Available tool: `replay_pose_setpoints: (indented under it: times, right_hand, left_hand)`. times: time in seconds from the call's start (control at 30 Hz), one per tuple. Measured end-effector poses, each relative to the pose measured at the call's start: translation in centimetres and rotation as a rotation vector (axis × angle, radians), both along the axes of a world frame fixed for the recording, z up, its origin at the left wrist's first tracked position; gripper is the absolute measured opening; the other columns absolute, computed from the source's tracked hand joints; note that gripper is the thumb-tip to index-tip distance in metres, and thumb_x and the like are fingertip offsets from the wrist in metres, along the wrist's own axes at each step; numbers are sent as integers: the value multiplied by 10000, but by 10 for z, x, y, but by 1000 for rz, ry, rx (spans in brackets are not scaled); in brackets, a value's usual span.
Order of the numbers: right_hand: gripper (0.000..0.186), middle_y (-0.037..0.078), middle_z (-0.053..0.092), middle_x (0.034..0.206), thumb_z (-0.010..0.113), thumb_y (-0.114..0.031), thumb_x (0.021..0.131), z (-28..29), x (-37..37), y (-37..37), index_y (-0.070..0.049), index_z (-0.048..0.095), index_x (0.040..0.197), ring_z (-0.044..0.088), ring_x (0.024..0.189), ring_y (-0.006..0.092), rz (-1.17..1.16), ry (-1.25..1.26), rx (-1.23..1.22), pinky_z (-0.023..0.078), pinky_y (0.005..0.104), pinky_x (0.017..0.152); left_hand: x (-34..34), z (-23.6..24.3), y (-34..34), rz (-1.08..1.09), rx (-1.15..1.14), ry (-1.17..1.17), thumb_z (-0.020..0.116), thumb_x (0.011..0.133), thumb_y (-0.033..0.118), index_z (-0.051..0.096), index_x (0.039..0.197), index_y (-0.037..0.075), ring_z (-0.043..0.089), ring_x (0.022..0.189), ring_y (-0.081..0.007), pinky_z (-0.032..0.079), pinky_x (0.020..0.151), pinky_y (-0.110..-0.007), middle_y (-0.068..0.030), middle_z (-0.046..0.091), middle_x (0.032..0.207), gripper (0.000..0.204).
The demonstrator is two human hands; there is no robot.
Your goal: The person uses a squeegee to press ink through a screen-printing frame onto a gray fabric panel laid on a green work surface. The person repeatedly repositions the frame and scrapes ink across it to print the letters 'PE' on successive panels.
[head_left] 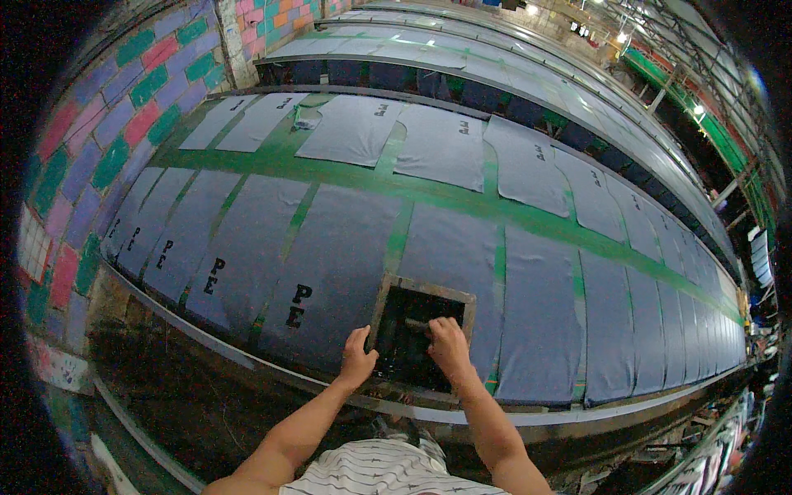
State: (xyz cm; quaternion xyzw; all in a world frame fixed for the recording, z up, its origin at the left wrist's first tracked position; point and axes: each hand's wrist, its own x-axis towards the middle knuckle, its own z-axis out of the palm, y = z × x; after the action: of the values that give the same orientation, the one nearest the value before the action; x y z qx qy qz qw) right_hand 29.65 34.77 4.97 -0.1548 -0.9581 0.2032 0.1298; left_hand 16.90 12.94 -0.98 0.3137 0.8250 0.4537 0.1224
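Observation:
A square screen-printing frame (467, 323) with a dark, inky centre lies on a blue-grey fabric panel (440, 243) at the near edge of the long table. My left hand (360, 356) grips the frame's left side, fingers curled at the edge. Inside the frame, my right hand (448, 345) is closed on a squeegee (417, 323), which is partly hidden by my fingers. Left of the frame, more panels (334, 239) carry black printed letters. Narrow green strips of the table (396, 247) show between the panels.
A second row of lighter cut pieces (437, 153) lies along the table's far side, with a small crumpled object (307, 118) among them. Further long tables (396, 45) stand beyond. A painted brick wall (115, 124) borders the left. A metal rail (528, 419) runs along the near edge.

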Motion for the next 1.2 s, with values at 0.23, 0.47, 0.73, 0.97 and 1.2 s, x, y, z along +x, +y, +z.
replay_pose_setpoints:
  times: [0.23,0.47,0.73,0.97,1.2]
  right_hand:
    - [593,169,601,1181,766,17,606,-4,67,-75,0,567,1164,550,1134,371,65,57,64,482,443,964]
    - [601,195,558,1316,722,-118,709,-7,100,-107,29,559,1269,520,1214,385,75,-69,124,433,451,1052]
    - [434,195,616,1197,735,-197,868,32,101,-79,18,590,1216,586,1084,406,-22,72,-352,483,461,957]
    - [396,230,643,1076,680,-266,926,-26,105,-35,45,625,1164,602,1035,417,-647,139,-282,489,479,896]
    - [408,235,632,1089,613,-295,968,-48,107,-49,55,629,1176,602,1014,418,-691,16,-268,482,475,883]
  left_hand:
    - [1,-2,-1,-8,-45,-26,634,813,37,488,1382,-48,490,1266,-405,399,1079,-470,-224,518,1349,593]
    - [2,-2,4,-5,15,33,652,773,16,507,1339,-73,526,1207,-410,429,1036,-465,-232,548,1278,592]
    - [1,-7,0,23,34,48,652,751,2,522,1314,-73,539,1174,-418,439,1017,-466,-231,555,1248,582]
    - [2,-4,1,63,44,92,652,699,9,560,1275,-43,590,1124,-378,473,990,-414,-203,593,1188,586]
    - [4,3,2,31,7,-35,646,764,36,521,1341,-50,522,1219,-410,412,1066,-458,-232,552,1288,597]
